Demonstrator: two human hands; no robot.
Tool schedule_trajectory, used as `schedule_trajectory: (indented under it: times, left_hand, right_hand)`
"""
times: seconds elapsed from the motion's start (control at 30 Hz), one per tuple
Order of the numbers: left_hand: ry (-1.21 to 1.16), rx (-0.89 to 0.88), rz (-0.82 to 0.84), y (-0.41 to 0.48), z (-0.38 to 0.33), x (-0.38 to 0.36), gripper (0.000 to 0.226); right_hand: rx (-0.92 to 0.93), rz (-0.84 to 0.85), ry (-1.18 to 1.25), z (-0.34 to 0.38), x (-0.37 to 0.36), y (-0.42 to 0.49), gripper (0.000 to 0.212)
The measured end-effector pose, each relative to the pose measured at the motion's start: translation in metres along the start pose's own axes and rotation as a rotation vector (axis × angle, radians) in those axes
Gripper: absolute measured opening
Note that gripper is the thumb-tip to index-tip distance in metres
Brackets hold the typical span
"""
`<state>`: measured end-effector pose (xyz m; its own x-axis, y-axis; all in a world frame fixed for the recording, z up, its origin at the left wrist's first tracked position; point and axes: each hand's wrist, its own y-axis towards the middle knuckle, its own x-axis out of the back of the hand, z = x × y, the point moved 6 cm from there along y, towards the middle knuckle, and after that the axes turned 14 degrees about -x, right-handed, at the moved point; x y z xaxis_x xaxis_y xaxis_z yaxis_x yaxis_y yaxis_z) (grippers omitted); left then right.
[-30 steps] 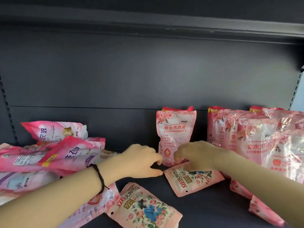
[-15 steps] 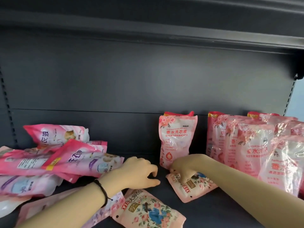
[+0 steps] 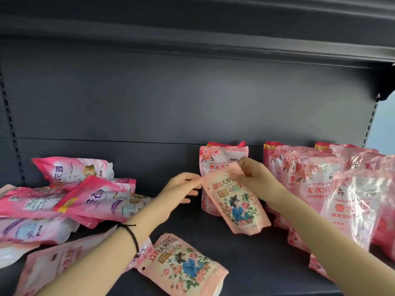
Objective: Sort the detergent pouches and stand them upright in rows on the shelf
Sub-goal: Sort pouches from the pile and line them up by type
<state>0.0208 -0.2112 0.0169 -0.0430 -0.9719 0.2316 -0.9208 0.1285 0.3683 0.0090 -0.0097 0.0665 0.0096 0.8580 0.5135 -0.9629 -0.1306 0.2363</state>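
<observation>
With both hands, left (image 3: 181, 189) and right (image 3: 254, 178), pinching the small peach floral plastic pouch (image 3: 237, 204) by its top corners, its base should be settled flat and square near the dark shelf's (image 3: 267, 263) back edge.

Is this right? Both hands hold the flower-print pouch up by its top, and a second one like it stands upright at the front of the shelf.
Not quite. In the head view both hands, left hand and right hand, do hold the flower-print pouch by its top, but the second pouch lies flat on the shelf, not upright.
</observation>
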Motion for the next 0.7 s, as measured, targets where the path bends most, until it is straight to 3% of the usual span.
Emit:
schedule_trajectory:
  times: [0.1,0.23,0.4,0.7]
  left_hand:
    - [-0.012,0.009,-0.047,0.002,-0.001,-0.016,0.036]
    - [0.031,0.017,-0.013,0.002,0.005,-0.037,0.015]
    - [0.039,-0.015,-0.102,-0.001,0.016,-0.040,0.006]
    - [0.165,-0.074,-0.188,0.016,0.020,-0.047,0.008]
  right_hand:
    - [-0.204,0.045,0.574,-0.026,-0.004,-0.005,0.007]
    - [-0.200,-0.009,0.892,-0.047,-0.014,-0.015,0.009]
    - [-0.359,-0.149,0.669,-0.083,-0.034,-0.035,0.020]
    - [-0.318,-0.204,0.461,-0.088,-0.028,-0.014,0.022]
